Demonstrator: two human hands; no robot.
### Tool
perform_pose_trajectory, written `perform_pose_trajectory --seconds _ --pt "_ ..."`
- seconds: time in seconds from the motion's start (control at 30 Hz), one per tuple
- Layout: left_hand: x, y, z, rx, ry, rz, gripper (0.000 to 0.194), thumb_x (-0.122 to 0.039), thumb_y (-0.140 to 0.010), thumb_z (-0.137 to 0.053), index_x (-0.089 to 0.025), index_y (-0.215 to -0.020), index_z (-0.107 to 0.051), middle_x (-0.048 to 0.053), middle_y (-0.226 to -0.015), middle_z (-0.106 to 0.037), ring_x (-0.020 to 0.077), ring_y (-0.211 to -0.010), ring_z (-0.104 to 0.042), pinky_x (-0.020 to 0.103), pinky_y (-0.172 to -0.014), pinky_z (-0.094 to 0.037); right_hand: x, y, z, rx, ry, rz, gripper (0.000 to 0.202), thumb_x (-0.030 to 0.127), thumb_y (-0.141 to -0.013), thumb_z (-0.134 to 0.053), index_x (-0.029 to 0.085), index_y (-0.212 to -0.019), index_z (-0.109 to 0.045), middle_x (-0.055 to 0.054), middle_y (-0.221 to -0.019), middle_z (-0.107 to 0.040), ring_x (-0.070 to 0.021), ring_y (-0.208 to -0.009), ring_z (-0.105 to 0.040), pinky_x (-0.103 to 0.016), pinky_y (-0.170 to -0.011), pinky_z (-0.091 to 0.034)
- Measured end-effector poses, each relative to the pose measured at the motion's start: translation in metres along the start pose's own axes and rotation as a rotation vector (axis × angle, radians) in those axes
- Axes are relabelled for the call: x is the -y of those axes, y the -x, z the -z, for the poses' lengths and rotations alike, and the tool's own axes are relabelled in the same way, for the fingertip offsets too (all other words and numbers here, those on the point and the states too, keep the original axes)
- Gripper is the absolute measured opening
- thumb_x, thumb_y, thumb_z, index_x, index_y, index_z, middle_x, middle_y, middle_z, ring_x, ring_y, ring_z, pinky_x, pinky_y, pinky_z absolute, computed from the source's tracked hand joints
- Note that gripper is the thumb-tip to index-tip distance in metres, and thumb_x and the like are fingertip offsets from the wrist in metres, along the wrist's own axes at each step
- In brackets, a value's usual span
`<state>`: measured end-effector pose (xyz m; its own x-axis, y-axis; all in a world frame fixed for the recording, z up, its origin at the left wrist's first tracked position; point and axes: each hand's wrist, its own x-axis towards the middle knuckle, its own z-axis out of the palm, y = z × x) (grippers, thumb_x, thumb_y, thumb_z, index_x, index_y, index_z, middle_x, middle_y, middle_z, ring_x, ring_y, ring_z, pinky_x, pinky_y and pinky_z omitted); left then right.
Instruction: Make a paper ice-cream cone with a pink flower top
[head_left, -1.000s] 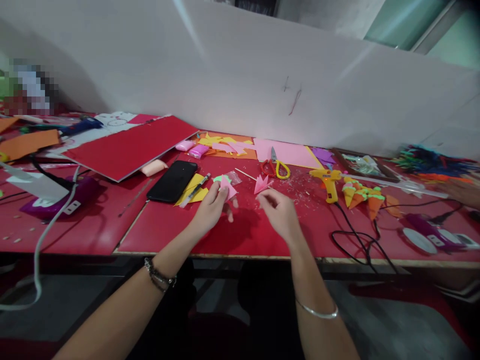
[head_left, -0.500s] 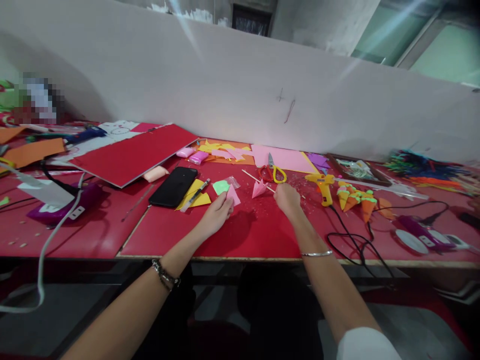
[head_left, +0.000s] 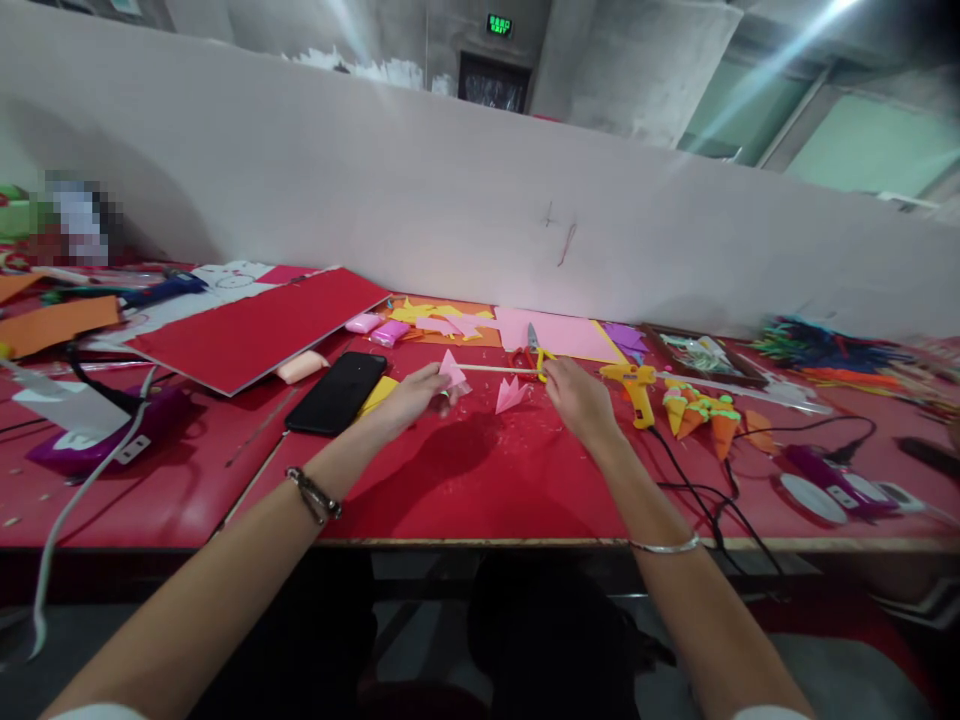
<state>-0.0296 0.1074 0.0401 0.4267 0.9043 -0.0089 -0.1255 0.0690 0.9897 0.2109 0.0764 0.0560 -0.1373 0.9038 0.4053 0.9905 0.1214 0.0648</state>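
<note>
Left hand, centre of frame: thumb and fingers pinched on one pink folded paper, held up above the table.

Right hand, just right of centre: fingers curled together, apparently clamped on the right end of a thin wooden stick; the exact grip is hidden.

Stick: now nearly level between the hands, its left end meeting the folded paper in view; contact cannot be told. Stick and paper are thus brought together, one to each hand. Half a second ago the stick slants behind a second pink folded paper, and the first sits well apart from it.

Second folded paper: on the table, below the stick in the frame.

Behind the right hand: scissors, part covered.

Right of centre: yellow glue gun; orange paper cones.

Left of centre: black phone; yellow paper, its pen hidden now by the left hand.

Top: green exit sign, absent from the earlier frame.
</note>
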Motion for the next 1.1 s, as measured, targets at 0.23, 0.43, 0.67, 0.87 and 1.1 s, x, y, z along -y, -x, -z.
perform_pose_trajectory --seconds 0.23,0.43,0.67,0.87,1.1 --pt "0.0 -0.036 0.016 0.025 0.125 0.129 0.016 -0.021 -0.076 -0.045 -0.015 -0.062 -0.046 0.003 -0.057 -0.053 0.0069 -0.045 -0.046 0.02 -0.046 -0.039 0.008 -0.04 -0.011 -0.015 0.051 0.009 0.033 0.017 -0.084 -0.029 0.023 -0.108 -0.051 -0.009 -0.112 -0.05 -0.0203 -0.092 -0.047 -0.026 -0.061 -0.033" --pt "0.011 -0.047 0.003 0.093 -0.178 -0.004 0.02 -0.028 -0.078 -0.046 -0.017 -0.064 -0.037 -0.006 -0.051 -0.036 0.0042 -0.042 -0.036 0.017 -0.044 -0.032 0.02 -0.045 -0.026 -0.088 -0.004 0.019 0.026 0.021 -0.082 -0.037 0.019 -0.096 -0.059 -0.011 -0.114 -0.049 -0.0241 -0.104 -0.04 -0.033 -0.079 -0.031" --pt "0.03 -0.048 0.0 0.096 -0.52 -0.284 0.021 -0.035 -0.083 -0.038 -0.017 -0.074 -0.04 -0.003 -0.065 -0.039 0.0079 -0.058 -0.037 0.019 -0.054 -0.036 0.047 -0.036 -0.045 0.002 -0.345 0.304 0.019 0.021 -0.082 -0.037 0.018 -0.078 -0.056 -0.001 -0.077 -0.06 -0.0131 -0.077 -0.051 -0.033 -0.083 -0.023" --pt "0.04 -0.042 -0.001 0.077 -0.644 -0.422 0.019 -0.034 -0.086 -0.031 -0.017 -0.087 -0.039 -0.001 -0.076 -0.042 0.0093 -0.068 -0.04 0.022 -0.064 -0.038 0.05 -0.031 -0.043 -0.039 -0.438 0.237 0.025 0.033 -0.084 -0.04 0.018 -0.07 -0.054 0.001 -0.073 -0.056 -0.0117 -0.075 -0.049 -0.03 -0.072 -0.019" --pt "0.032 -0.037 -0.003 0.068 -0.654 -0.318 0.028 -0.039 -0.086 -0.03 -0.016 -0.076 -0.043 -0.004 -0.062 -0.039 0.0081 -0.055 -0.037 0.02 -0.054 -0.033 0.047 -0.031 -0.038 -0.114 -0.379 0.24 0.023 0.035 -0.085 -0.041 0.02 -0.079 -0.058 0.0 -0.08 -0.06 -0.0142 -0.08 -0.049 -0.033 -0.075 -0.016"
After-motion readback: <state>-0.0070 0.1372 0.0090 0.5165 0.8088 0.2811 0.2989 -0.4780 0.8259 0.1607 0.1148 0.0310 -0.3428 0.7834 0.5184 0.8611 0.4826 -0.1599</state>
